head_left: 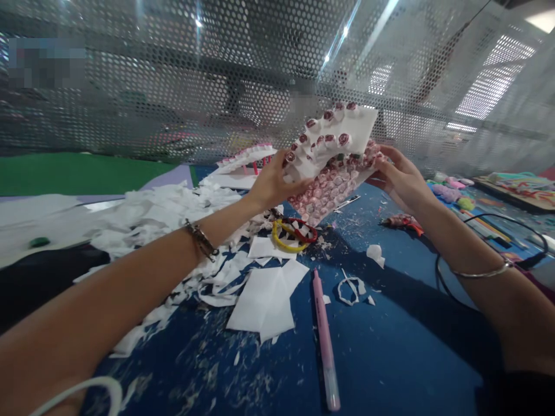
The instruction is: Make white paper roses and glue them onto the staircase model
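Note:
Between my two hands, above the table, is a white paper craft piece (362,130) dotted with dark red rolled bits along its curved edge. A panel covered in pinkish-red rounded bumps (327,193) hangs below it as part of the same piece. My left hand (275,179) grips its left end, thumb in front. At the right end, the fingers of my right hand (399,176) pinch the bumpy part. Under the piece lie a yellow ring (281,240) and a red ring (310,234), next to folded white paper (264,300).
White paper scraps (151,219) heap up on the left of the blue table (390,358). A pink marker (324,341) lies in front. Behind stands another white-and-red paper model (243,162). Pens (489,228), a black cable (440,277) and a tray (515,193) are right; perforated metal (173,98) rises behind.

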Tool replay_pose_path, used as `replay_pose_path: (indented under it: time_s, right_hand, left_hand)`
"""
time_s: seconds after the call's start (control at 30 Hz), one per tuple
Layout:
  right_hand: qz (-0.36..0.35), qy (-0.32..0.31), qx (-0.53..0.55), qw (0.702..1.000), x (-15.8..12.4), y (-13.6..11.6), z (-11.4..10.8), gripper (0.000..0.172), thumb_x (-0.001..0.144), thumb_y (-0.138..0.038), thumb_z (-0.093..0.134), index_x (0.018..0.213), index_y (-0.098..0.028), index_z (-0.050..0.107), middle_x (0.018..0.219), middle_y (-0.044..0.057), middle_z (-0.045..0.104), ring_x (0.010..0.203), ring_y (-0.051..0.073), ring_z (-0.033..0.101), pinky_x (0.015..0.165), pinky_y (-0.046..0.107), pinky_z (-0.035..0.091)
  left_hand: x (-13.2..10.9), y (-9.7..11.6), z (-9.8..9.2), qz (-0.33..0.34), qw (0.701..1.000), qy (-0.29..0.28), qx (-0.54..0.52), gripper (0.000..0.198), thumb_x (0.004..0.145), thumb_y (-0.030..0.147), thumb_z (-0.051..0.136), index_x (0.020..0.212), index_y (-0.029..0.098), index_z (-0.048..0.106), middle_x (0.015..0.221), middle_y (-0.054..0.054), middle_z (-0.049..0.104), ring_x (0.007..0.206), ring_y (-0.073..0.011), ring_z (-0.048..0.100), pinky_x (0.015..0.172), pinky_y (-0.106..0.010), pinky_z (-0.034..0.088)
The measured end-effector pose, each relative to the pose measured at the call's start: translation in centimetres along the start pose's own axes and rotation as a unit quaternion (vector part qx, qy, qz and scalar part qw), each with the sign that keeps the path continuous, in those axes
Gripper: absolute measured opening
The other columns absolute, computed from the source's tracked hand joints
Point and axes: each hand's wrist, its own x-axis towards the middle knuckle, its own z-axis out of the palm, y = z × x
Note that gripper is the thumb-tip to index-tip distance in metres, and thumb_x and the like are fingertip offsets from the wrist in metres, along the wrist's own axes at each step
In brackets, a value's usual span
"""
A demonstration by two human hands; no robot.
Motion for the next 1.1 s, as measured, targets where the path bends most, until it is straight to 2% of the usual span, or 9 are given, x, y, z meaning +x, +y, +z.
replay_pose_path:
  time_s: [0.07, 0.13, 0.23, 0.33, 0.4, 0.5, 0.63, 0.83, 1.1]
  right_hand:
    - [-0.003, -0.003, 0.017, 1.000, 0.0, -0.2, -0.1, 0.044, 0.070, -0.046, 0.071, 0.104, -0.027, 0.051, 0.091, 0.000, 0.067, 0.085, 0.017, 0.066, 0.087, 0.041, 0.055]
    - [-0.026, -0.020, 0.024, 0.999, -0.1, -0.3, 0.0, 0.052, 0.066, -0.040, 0.076, 0.108, -0.026, 0.050, 0.091, 0.000, 0.067, 0.087, 0.019, 0.066, 0.087, 0.043, 0.055]
    - [-0.066, -0.030, 0.024, 0.997, -0.5, -0.5, 0.8, 0.067, 0.064, -0.035, 0.079, 0.120, -0.029, 0.043, 0.108, 0.002, 0.063, 0.095, 0.021, 0.065, 0.086, 0.043, 0.057]
    - [-0.083, -0.013, 0.022, 0.996, -0.8, -0.6, 1.6, 0.074, 0.063, -0.031, 0.079, 0.125, -0.033, 0.038, 0.119, 0.002, 0.056, 0.101, 0.022, 0.063, 0.084, 0.042, 0.058]
    - [-0.084, 0.000, 0.031, 0.996, -0.9, -0.7, 1.8, 0.073, 0.063, -0.030, 0.079, 0.123, -0.033, 0.037, 0.118, 0.001, 0.056, 0.099, 0.021, 0.064, 0.081, 0.040, 0.059]
    - [-0.084, 0.019, 0.053, 0.995, -0.8, -0.5, 1.8, 0.068, 0.063, -0.029, 0.078, 0.117, -0.032, 0.038, 0.108, -0.001, 0.060, 0.086, 0.017, 0.066, 0.073, 0.035, 0.060]
    - [-0.064, 0.046, 0.064, 0.995, -0.7, -0.3, 1.9, 0.063, 0.063, -0.028, 0.077, 0.112, -0.031, 0.039, 0.099, -0.003, 0.061, 0.071, 0.012, 0.064, 0.065, 0.030, 0.059]
    - [-0.080, 0.054, 0.073, 0.993, -0.7, -0.5, 2.1, 0.059, 0.062, -0.022, 0.077, 0.108, -0.030, 0.039, 0.093, -0.005, 0.061, 0.063, 0.009, 0.061, 0.060, 0.027, 0.056]
    - [-0.089, 0.054, 0.072, 0.992, -0.8, -1.0, 2.3, 0.050, 0.067, -0.030, 0.074, 0.104, -0.030, 0.040, 0.080, -0.008, 0.060, 0.057, 0.007, 0.059, 0.059, 0.026, 0.057]
  left_hand:
    - [0.6, -0.4, -0.7, 0.023, 1.000, -0.017, -0.013, 0.055, 0.058, 0.040, 0.076, 0.103, 0.021, 0.050, 0.094, -0.005, 0.064, 0.079, -0.0191, 0.062, 0.068, -0.030, 0.051]
    - [1.0, -0.4, -1.3, 0.040, 0.999, -0.017, -0.012, 0.058, 0.059, 0.039, 0.076, 0.106, 0.021, 0.049, 0.098, -0.005, 0.063, 0.081, -0.0183, 0.061, 0.069, -0.030, 0.050]
    - [1.2, 0.0, -1.8, 0.058, 0.998, -0.003, -0.003, 0.057, 0.061, 0.038, 0.075, 0.107, 0.020, 0.047, 0.101, -0.007, 0.061, 0.087, -0.0198, 0.060, 0.074, -0.033, 0.050]
    - [1.0, 0.5, -1.8, 0.093, 0.995, 0.018, 0.009, 0.055, 0.062, 0.036, 0.076, 0.106, 0.020, 0.046, 0.102, -0.008, 0.061, 0.090, -0.0214, 0.060, 0.078, -0.035, 0.049]
    - [0.9, 0.7, -1.6, 0.115, 0.993, 0.034, 0.015, 0.055, 0.062, 0.035, 0.077, 0.106, 0.020, 0.047, 0.101, -0.007, 0.061, 0.090, -0.0209, 0.060, 0.077, -0.033, 0.050]
    - [0.8, 0.8, -1.3, 0.128, 0.991, 0.045, 0.014, 0.059, 0.062, 0.036, 0.078, 0.109, 0.021, 0.046, 0.101, -0.007, 0.061, 0.089, -0.0203, 0.060, 0.076, -0.032, 0.051]
    - [0.9, 0.8, -1.2, 0.135, 0.990, 0.047, 0.019, 0.061, 0.061, 0.040, 0.078, 0.109, 0.021, 0.045, 0.100, -0.007, 0.060, 0.089, -0.0220, 0.060, 0.076, -0.035, 0.050]
    - [0.9, 1.1, -1.4, 0.130, 0.990, 0.056, 0.029, 0.060, 0.060, 0.041, 0.078, 0.107, 0.021, 0.047, 0.097, -0.005, 0.059, 0.086, -0.0206, 0.060, 0.073, -0.034, 0.050]
    - [0.9, 1.0, -1.7, 0.125, 0.991, 0.036, 0.004, 0.061, 0.062, 0.046, 0.076, 0.110, 0.024, 0.047, 0.101, -0.003, 0.057, 0.093, -0.0216, 0.061, 0.078, -0.035, 0.050]
